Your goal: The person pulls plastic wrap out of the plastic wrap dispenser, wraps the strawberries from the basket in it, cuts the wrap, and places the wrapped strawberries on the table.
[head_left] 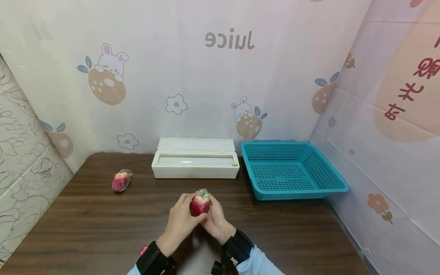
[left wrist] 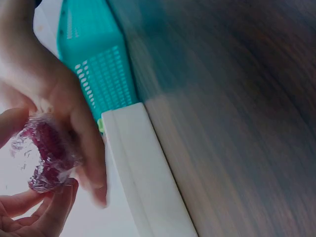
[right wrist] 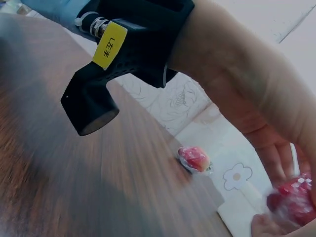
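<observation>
Over the table's middle, my left hand (head_left: 183, 215) pinches a red apple-like fruit (head_left: 200, 204) wrapped in clear film, with thumb and fingers on opposite sides. The fruit's pale top faces away from me, with gathered film over it. My right hand (head_left: 216, 219) lies against its right side; the left wrist view shows that hand (left wrist: 74, 103) with fingers extended behind the wrapped fruit (left wrist: 47, 153). Another film-wrapped red fruit (head_left: 122, 180) lies on the table at left, also visible in the right wrist view (right wrist: 194, 159).
A white cling film dispenser (head_left: 195, 172) with raised lid and green slider stands at the back. To its right sits a turquoise perforated basket (head_left: 292, 195). Printed curtains (head_left: 175, 68) enclose the dark wooden table (head_left: 103, 229); both wrists wear black camera mounts.
</observation>
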